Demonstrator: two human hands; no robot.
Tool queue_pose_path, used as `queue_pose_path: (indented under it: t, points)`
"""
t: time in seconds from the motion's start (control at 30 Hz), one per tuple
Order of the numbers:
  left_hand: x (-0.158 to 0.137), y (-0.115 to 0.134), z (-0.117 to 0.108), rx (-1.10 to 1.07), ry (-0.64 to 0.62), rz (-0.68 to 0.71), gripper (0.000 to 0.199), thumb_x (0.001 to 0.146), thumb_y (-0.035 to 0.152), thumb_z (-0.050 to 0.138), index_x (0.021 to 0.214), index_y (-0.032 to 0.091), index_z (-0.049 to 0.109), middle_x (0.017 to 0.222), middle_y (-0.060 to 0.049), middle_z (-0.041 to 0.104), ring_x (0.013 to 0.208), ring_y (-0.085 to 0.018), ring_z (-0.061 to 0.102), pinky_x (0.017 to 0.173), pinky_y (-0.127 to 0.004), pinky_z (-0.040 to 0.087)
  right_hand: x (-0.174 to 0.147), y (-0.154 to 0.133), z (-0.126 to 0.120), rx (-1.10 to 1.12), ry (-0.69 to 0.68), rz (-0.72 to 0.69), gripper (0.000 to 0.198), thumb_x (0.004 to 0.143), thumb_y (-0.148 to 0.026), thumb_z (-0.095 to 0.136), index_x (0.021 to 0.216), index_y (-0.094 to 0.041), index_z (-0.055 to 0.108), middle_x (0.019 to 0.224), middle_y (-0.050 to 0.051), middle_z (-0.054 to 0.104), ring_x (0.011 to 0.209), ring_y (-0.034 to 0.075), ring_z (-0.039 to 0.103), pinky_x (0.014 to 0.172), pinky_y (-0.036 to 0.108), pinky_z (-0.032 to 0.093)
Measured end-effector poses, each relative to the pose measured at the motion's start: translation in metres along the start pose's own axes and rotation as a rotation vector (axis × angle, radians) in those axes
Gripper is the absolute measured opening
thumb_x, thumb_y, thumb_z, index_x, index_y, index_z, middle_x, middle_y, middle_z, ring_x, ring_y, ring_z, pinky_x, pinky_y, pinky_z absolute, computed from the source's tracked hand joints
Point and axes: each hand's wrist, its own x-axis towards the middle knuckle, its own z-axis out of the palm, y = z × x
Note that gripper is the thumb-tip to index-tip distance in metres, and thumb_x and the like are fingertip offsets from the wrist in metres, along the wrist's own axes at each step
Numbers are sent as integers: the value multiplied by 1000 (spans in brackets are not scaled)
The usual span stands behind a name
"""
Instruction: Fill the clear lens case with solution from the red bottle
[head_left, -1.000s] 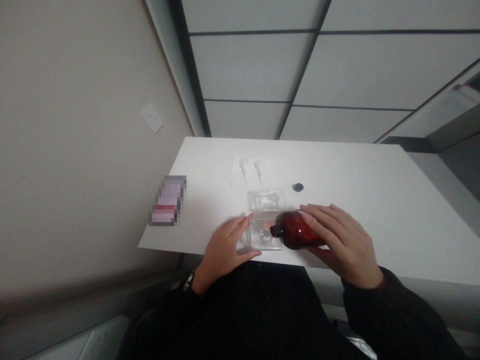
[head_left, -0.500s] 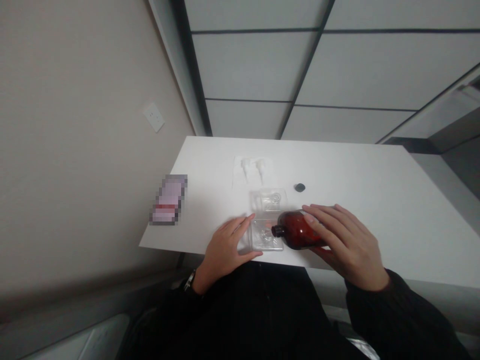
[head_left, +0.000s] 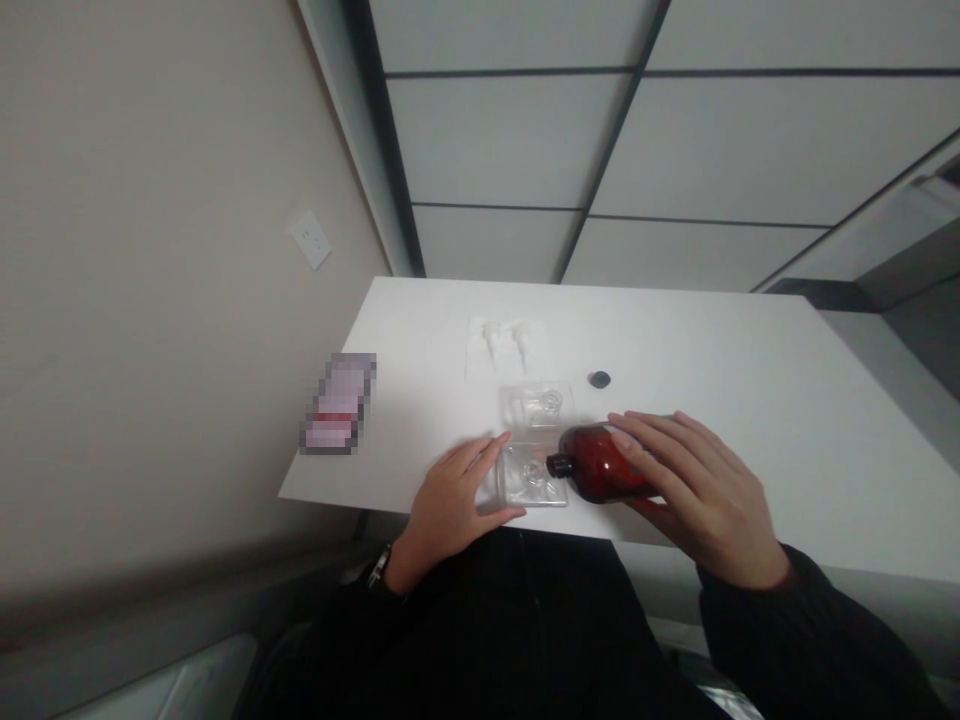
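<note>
Near the lower middle of the frame, on the near edge of the white tabletop (head_left: 750,380), an amber bottle (head_left: 600,472) lies on its side, dark neck pointing toward frame left and meeting a clear plastic tray (head_left: 534,480). Right hand (head_left: 697,490): fingers spread and curved over the bottle's body, holding it loosely from above and from the right. Left hand (head_left: 450,495): open, thumb and fingers bracketing the left edge of the clear tray, touching it. Second clear tray section (head_left: 538,405): just beyond the first, toward frame top. Two white pump heads (head_left: 504,340): on a pale sheet farther back, centre of the tabletop. Small dark round cap (head_left: 599,379): right of the trays, apart from the bottle. Blurred pink-and-red item (head_left: 337,402): at the left edge of the tabletop. Wall socket (head_left: 312,239): on the beige wall, upper left. Nothing lies between the hands and the bottle or tray. Against the earlier frames: bottle, tray and both hands keep the same arrangement; only a slight downward shift of the whole view.
</note>
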Motion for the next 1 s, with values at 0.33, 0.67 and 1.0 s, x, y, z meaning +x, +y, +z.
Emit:
queue_pose_path:
  t: [0.33, 0.67, 1.0]
  points:
    - [0, -1, 0, 7, 6, -4, 88, 92, 61, 79, 162, 22, 41, 154, -17, 62, 139, -36, 63, 117, -56, 52, 1, -1, 2, -6, 8, -2, 78, 98, -4, 69, 167, -16, 36, 135, 21, 76, 119, 37, 76, 98, 59, 64]
    - [0, -3, 1, 0, 15, 4, 89, 91, 61, 79, 162, 23, 42, 154, -17, 63, 138, -36, 63, 116, -56, 53, 2, 0, 1, 0, -7, 0, 80, 97, -2, 68, 168, -18, 34, 138, 19, 75, 122, 37, 75, 99, 59, 64]
    - [0, -5, 2, -1, 13, 4, 89, 92, 62, 79, 162, 23, 41, 154, -16, 63, 138, -36, 63, 116, -56, 53, 3, 1, 0, -20, -9, -15, 67, 94, 1, 70, 156, -12, 49, 138, 21, 75, 123, 37, 73, 101, 58, 61]
